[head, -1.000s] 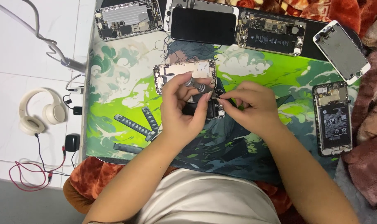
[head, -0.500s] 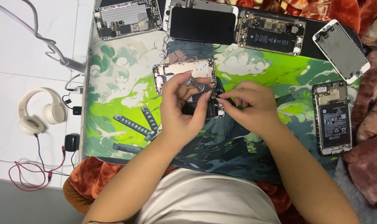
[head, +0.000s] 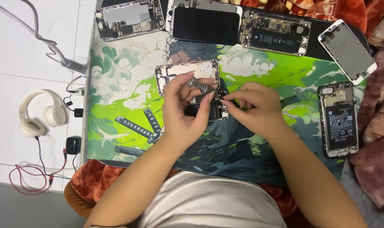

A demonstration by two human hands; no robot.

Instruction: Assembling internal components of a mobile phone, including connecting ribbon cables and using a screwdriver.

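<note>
Left hand point(head: 185, 107) grips a slim grey metal screwdriver point(head: 199, 86), tip unmoved from a moment ago on the opened gold-framed phone chassis point(head: 187, 71) lying mid-mat, while right hand point(head: 253, 109) pinches a tiny part beside it.

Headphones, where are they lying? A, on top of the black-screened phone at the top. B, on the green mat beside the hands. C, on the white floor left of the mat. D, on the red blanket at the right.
C: the cream headphones lie on the white floor, off the left edge of the mat, near some cables.
</note>
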